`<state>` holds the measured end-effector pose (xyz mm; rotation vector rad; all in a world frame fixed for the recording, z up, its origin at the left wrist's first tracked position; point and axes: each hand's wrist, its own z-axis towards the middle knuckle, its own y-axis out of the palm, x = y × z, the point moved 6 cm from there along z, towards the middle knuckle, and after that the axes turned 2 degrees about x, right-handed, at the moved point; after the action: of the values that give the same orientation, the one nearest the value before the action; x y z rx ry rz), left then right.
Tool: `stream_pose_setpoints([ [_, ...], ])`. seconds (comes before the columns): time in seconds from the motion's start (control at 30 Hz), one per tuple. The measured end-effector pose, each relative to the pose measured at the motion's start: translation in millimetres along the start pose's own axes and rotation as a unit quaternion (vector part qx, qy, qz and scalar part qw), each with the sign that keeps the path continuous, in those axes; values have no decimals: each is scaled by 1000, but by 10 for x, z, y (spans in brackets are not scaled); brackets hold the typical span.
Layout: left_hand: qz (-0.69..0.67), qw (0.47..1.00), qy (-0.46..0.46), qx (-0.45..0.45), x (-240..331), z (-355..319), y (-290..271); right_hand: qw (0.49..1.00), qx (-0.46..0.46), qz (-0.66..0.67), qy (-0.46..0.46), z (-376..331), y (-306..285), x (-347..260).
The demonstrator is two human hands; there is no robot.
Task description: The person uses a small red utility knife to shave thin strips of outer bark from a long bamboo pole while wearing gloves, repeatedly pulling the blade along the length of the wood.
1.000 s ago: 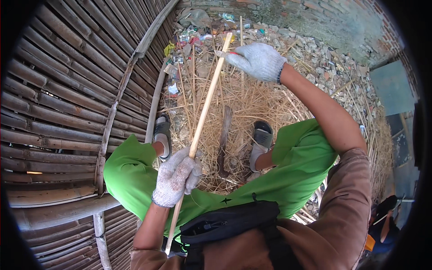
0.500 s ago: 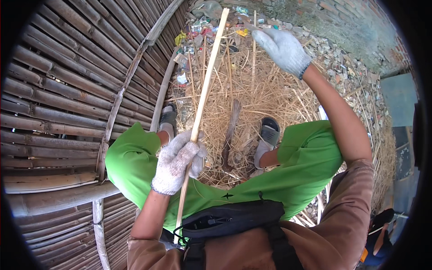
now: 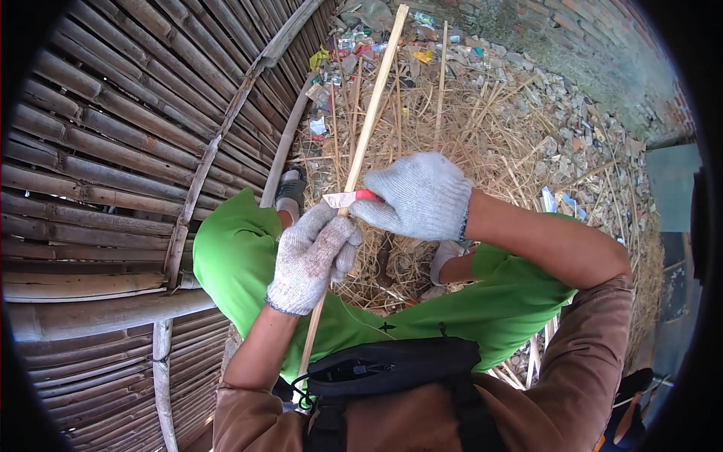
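Note:
My left hand [image 3: 311, 260], in a soiled white knit glove, is closed round a long pale bamboo strip [image 3: 379, 94]. The strip slants from beside the black waist bag [image 3: 395, 363] up toward the far ground. In my right hand [image 3: 422, 197], also gloved, is a small knife [image 3: 341, 200] with a red handle, most of it hidden by the fingers. Its short blade lies across the strip, just above the left fingers.
A bamboo slat wall [image 3: 98, 169] rises close on my left. Pale shavings [image 3: 489, 143] cover the ground between and beyond my feet, with rubble and litter farther off. A mossy brick wall [image 3: 595, 56] stands far right; another person [image 3: 631, 410] is partly visible at lower right.
My right hand has come from the far right back toward me, bringing the knife against the strip beside my left hand. The left hand keeps its hold on the strip.

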<state>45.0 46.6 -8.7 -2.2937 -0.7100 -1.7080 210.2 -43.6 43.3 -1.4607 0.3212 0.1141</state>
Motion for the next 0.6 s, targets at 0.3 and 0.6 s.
stream_pose_setpoints([
  [0.3,-29,999,26,-3,12,-45,-31,999,28,-41,5,64,-181,161],
  [0.6,-21,999,33,-13,-34,-131,-42,991,22,-99,90,200,-425,519],
])
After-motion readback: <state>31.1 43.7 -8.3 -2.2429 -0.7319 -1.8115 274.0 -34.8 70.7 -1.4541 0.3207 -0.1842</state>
